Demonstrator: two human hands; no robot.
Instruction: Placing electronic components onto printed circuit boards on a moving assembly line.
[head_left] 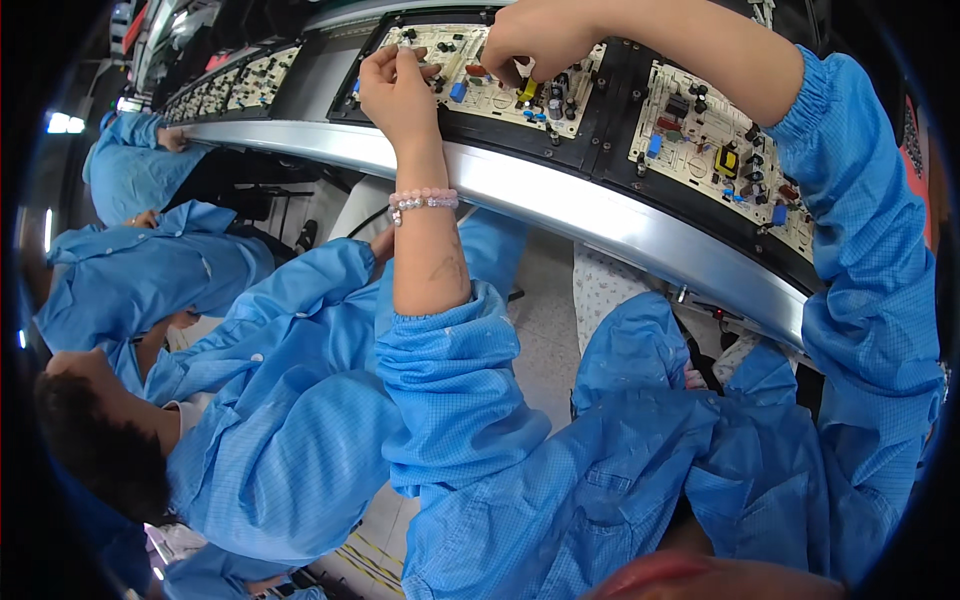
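My left hand (400,92) is raised over the left part of a pale circuit board (480,98), with thumb and fingers pinched together. A tiny pale thing may be at its fingertips, too small to name. My right hand (545,42) reaches over the same board from the upper right. Its fingers are curled down among the parts, close to a yellow transformer (527,90), and whatever they grip is hidden. A blue block-shaped component (458,92) stands on the board between my hands. The board lies in a black carrier frame (570,148).
A second populated board (700,150) sits in a carrier to the right, and further boards (235,88) stand along the line at left. A silver rail (540,200) borders the line's near side. Co-workers in blue smocks (280,440) sit close by on my left.
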